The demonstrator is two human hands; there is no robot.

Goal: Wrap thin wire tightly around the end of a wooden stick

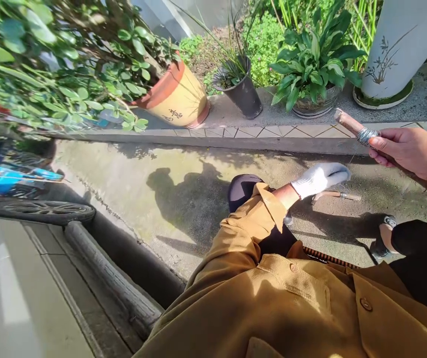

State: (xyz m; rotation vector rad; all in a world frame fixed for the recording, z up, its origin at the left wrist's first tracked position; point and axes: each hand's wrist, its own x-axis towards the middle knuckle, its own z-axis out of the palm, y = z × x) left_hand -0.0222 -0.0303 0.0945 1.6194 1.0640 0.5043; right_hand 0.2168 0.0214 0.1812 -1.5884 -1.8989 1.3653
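Note:
My bare right hand (403, 149) is closed around a brown stick (348, 121) that runs on behind the palm toward the lower right. Silvery wire (368, 136) is wound in a thick coil on the stick, right against my thumb and fingers. From that coil a thin strand drops toward the fingertips of my left hand (321, 179), which wears a white knitted glove. Its fingers are pressed together, apparently pinching the strand. Just below the glove shows a short, light-brown stick-like piece (335, 194), partly covered by the hand.
Ahead, a low tiled ledge (288, 131) carries a yellow pot (179, 99), a black pot (245, 97), a leafy plant (318, 64) and a tall white planter (388, 64). To the left are a wheel (42, 211), a grey post (112, 278) and a blue object (4, 179).

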